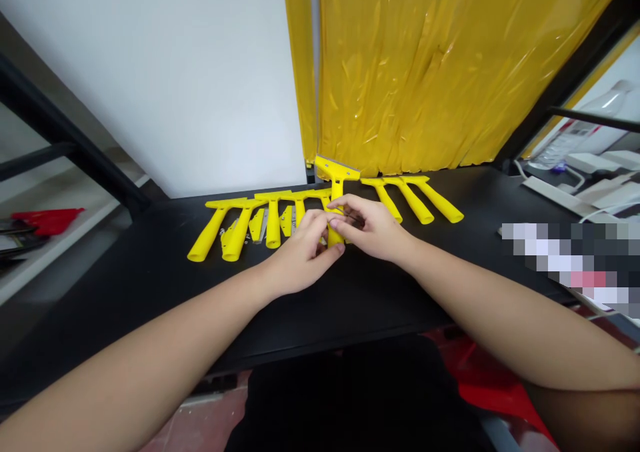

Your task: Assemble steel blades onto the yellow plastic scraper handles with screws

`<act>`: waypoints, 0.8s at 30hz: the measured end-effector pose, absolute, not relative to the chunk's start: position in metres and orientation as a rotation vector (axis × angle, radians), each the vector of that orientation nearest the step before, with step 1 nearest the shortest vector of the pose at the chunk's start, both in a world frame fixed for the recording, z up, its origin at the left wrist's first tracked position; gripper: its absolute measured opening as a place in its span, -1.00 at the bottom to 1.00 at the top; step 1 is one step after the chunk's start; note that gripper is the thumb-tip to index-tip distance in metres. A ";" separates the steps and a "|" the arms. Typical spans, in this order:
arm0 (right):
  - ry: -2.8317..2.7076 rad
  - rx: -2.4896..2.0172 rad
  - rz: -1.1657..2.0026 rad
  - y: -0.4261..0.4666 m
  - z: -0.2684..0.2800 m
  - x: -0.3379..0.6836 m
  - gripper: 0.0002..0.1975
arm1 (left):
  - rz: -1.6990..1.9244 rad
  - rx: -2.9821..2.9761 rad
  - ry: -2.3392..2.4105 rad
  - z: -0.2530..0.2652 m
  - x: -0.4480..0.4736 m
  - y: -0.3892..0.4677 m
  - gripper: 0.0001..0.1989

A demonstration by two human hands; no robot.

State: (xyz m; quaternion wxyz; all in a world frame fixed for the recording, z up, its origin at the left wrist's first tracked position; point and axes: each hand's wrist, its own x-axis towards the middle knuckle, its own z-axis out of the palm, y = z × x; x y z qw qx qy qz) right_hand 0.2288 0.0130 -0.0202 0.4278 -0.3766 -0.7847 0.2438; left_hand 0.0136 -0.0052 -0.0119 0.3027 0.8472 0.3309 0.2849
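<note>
A yellow scraper (338, 172) with a wide head and a metal blade edge is held upright, its head pointing away from me. My left hand (311, 247) wraps the lower handle, thumb along its near end. My right hand (367, 224) closes around the same handle from the right, fingertips meeting the left fingers. Part of the handle is hidden by my fingers. More yellow scraper handles (235, 235) lie in a row to the left, with small yellow plates (257, 225), metal blades and screws among them. Several similar handles (415, 202) lie to the right.
The black table (350, 305) carries everything. Behind it stand a white panel (200, 72) and a yellow plastic-wrapped surface (425, 72). At right are a clear plastic bottle (575, 132), white power strips (595, 162) and cables. A red packet (55, 220) sits on the left shelf.
</note>
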 end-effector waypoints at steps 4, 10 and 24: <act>-1.981 -0.950 0.596 0.016 -0.024 0.229 -0.69 | 0.771 2.244 0.859 -0.019 0.013 -0.003 -0.63; -1.941 -1.003 0.659 0.015 -0.023 0.229 -0.67 | 0.769 2.288 0.865 -0.020 0.011 -0.001 -0.62; -1.720 -1.224 0.331 0.037 -0.015 0.260 -0.66 | 0.730 2.289 0.948 -0.008 0.012 -0.007 -0.68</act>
